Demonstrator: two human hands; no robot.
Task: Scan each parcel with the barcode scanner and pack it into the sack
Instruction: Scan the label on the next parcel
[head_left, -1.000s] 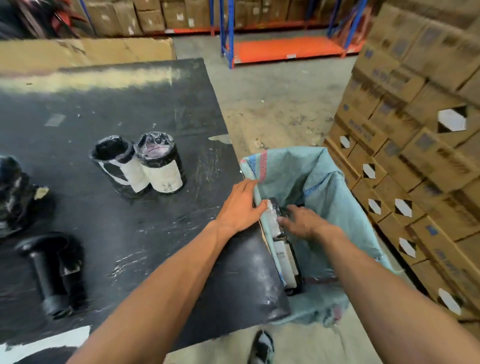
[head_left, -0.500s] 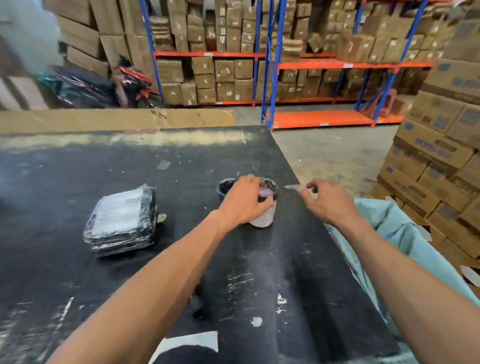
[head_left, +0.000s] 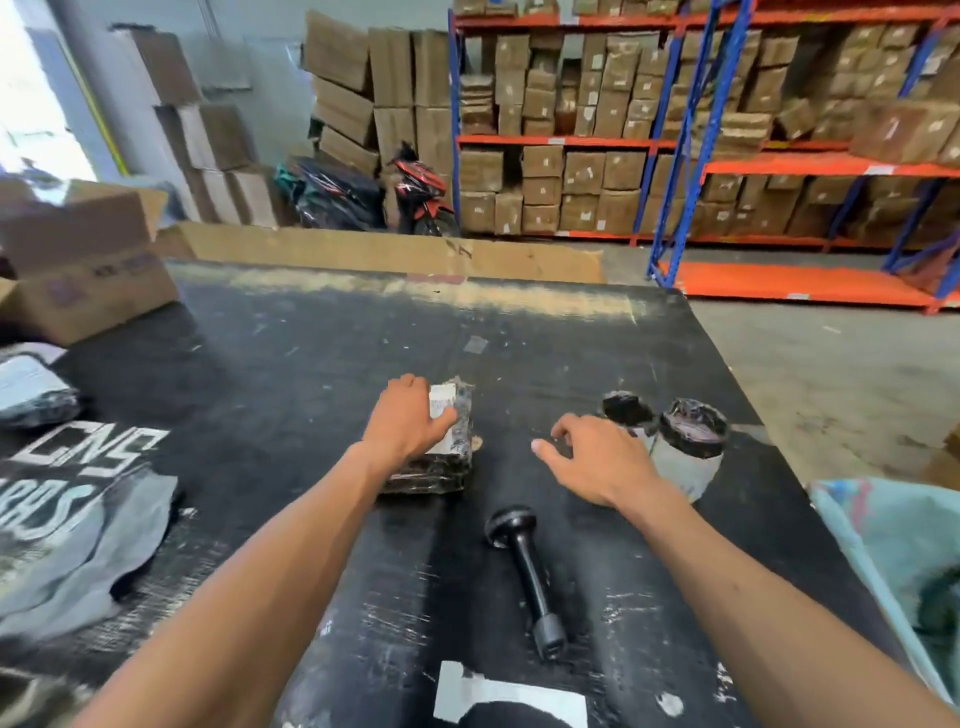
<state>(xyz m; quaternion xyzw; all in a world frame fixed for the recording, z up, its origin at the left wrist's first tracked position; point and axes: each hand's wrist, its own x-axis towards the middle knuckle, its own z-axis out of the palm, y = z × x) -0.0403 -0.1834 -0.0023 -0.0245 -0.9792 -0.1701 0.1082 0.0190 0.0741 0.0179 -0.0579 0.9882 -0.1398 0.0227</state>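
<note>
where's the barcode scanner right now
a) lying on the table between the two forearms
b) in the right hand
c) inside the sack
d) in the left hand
a: the barcode scanner lies on the black table between the forearms; the left hand rests on a wrapped flat parcel and the right hand is empty.

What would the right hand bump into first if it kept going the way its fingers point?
The right hand points left, toward the flat black plastic-wrapped parcel under the left hand. Probably that parcel comes first, since only bare black tabletop lies between, though depth is unclear.
</note>
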